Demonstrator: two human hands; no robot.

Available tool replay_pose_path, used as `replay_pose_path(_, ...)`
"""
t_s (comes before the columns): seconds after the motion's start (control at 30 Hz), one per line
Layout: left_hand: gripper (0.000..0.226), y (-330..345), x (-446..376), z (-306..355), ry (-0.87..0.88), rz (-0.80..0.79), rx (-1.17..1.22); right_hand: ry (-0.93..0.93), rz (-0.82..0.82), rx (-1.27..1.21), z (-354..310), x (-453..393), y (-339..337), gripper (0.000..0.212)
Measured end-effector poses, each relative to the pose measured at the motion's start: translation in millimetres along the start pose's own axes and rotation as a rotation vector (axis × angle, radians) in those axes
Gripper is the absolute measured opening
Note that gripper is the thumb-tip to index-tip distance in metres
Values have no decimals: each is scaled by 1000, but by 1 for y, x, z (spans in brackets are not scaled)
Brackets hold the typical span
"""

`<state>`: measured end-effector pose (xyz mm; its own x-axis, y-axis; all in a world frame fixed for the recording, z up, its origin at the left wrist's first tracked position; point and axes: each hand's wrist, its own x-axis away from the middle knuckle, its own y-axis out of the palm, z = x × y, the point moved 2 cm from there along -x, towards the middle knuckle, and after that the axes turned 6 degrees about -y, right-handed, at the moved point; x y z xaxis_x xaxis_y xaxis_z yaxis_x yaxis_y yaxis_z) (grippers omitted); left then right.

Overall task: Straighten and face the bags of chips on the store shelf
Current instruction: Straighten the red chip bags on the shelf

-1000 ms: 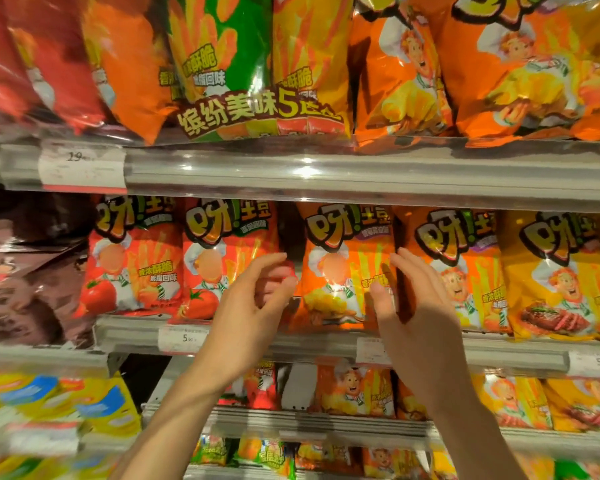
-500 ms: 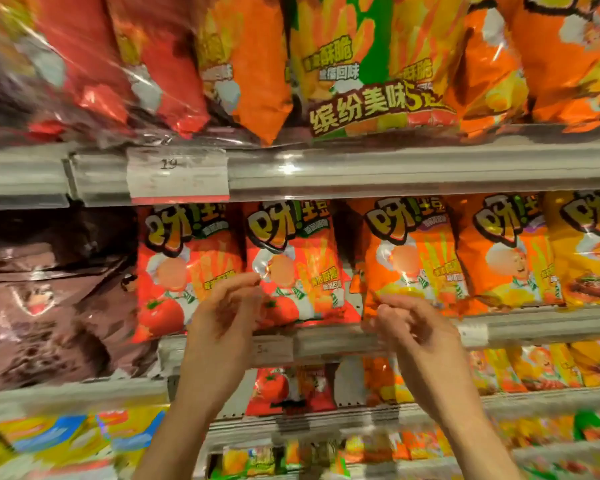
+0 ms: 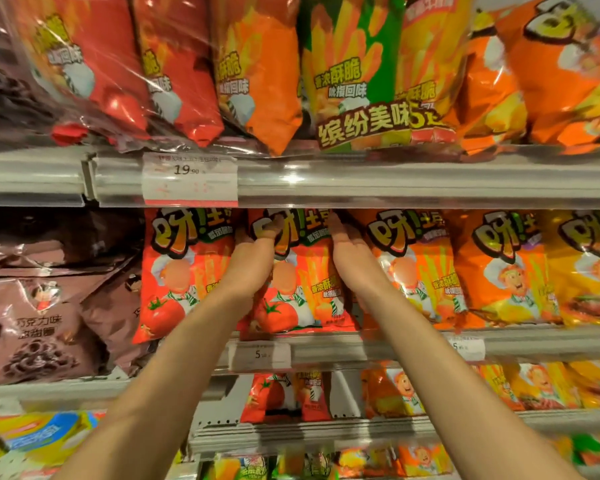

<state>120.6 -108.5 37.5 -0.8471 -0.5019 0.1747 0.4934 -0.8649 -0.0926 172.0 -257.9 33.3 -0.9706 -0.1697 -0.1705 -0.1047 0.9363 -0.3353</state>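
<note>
Behind the red tomato bag (image 3: pixel 298 289), right hand (image 3: pixel 350 251) fingertips vanish; left hand (image 3: pixel 253 261) fingers curl over its upright, front-facing top corner.
</note>
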Motion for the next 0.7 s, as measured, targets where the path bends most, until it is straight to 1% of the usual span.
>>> replay_pose_path(0.13,78,6,-16,3,51,25,-26,56,-29,-53,2,-9,9,75)
replay_pose_path(0.2,82,9,-22,0,88,28,-17,81,-51,-57,4,-8,12,77)
replay_pose_path(0.37,71,22,-26,-6,147,30,46,91,-18,-58,11,-6,5,73)
replay_pose_path(0.47,48,33,-26,-9,206,20,50,115,17,-82,13,-5,1,73)
replay_pose_path(0.53,33,36,-27,-11,207,1,47,102,32,-73,12,-6,0,72)
replay_pose_path(0.57,33,35,-27,-12,207,-7,41,92,34,-52,11,-6,0,72)
replay_pose_path(0.6,38,33,-27,-13,216,-14,30,82,35,-32,10,-6,1,72)
replay_pose_path(0.67,60,28,-26,-18,245,-25,-34,51,36,-21,9,-4,0,71)
replay_pose_path(0.7,66,25,-24,-21,263,-21,-84,18,45,-20,9,-2,-1,70)
